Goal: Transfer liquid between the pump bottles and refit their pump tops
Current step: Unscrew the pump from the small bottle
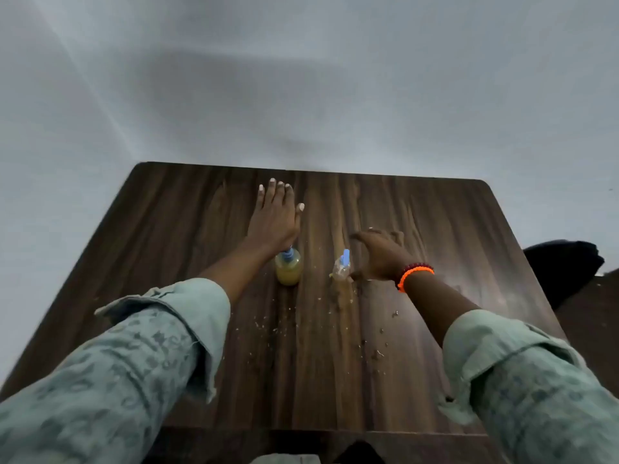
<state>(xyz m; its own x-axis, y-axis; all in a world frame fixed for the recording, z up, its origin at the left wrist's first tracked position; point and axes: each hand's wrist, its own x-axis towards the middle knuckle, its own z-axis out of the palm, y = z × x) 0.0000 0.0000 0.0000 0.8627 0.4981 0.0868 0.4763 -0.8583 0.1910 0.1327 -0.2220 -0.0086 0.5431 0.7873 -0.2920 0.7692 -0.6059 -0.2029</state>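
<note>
Two small pump bottles stand near the middle of a dark wooden table (201, 229). The left bottle (288, 270) holds yellow liquid and has a blue pump top. The right bottle (341, 270) looks clear and nearly empty, with a light blue pump top on it. My left hand (275, 218) lies flat on the table beyond the yellow bottle, fingers stretched out, holding nothing. My right hand (380, 251) hovers palm down just right of the clear bottle, fingers spread and blurred; whether it touches the bottle I cannot tell.
Small crumbs and wet spots (338, 296) are scattered on the table in front of the bottles. A dark object (562, 269) sits past the table's right edge. A pale wall rises behind the far edge.
</note>
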